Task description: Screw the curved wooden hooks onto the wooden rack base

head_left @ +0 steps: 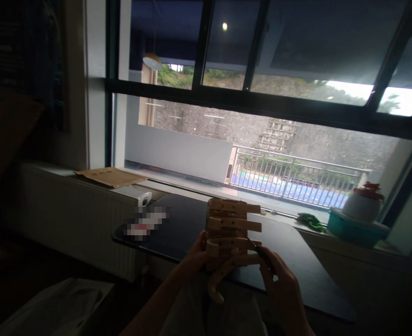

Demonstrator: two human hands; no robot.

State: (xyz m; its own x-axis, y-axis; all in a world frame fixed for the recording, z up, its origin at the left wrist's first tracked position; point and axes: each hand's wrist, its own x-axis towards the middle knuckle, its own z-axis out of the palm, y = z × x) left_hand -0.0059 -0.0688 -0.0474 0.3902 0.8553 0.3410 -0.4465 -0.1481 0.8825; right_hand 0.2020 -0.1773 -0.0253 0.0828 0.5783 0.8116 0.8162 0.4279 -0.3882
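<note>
A block-like wooden piece (227, 233) with several pale wooden strips across it is held upright over the near edge of the dark table. Its strips jut out to the right, and the lowest one (216, 287) curls into a hook. My left hand (198, 254) grips the piece from its left side, the fingertips partly hidden behind it. In my right hand (279, 273) is a slim tool with a dark handle (267, 259). The tool's thin shaft points up and left, its tip close to or touching the strips; its exact kind I cannot make out.
The dark table (297, 261) stands below a wide window. A brown envelope (110, 176) lies on the sill by a radiator (83, 214). At right are a green cloth (311, 222), a teal tub (353, 227) and a white, red-topped container (363, 205). A blurred patch covers something at the table's left.
</note>
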